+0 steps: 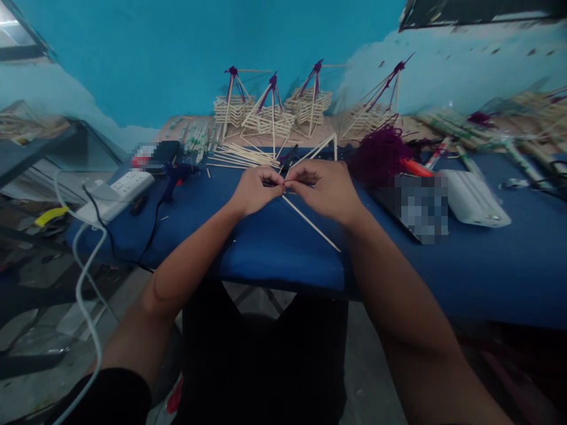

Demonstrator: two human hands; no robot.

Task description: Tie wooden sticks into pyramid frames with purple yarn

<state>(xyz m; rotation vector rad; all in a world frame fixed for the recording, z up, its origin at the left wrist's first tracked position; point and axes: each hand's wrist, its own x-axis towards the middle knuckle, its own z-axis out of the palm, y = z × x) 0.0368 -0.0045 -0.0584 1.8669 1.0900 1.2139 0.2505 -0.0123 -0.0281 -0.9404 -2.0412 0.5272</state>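
My left hand (257, 190) and my right hand (325, 188) meet above the blue table, fingertips pinched together. Between them is the end of a thin wooden stick (311, 223), which slants down to the right toward the table's front edge. More joined sticks (313, 151) rise to a corner behind my right hand; its fingers partly hide how these connect to the pinched end. Just beyond my fingertips lies a dark tool (290, 158), partly covered. A pile of loose wooden sticks (243, 156) is behind my left hand.
Several stick structures with purple string (273, 112) stand along the wall. A purple string bundle (378, 154), a phone-like device (420, 206) and a white block-shaped device (473, 198) lie right. On the left are a glue gun (175, 177) and a power strip (116, 198) with cables.
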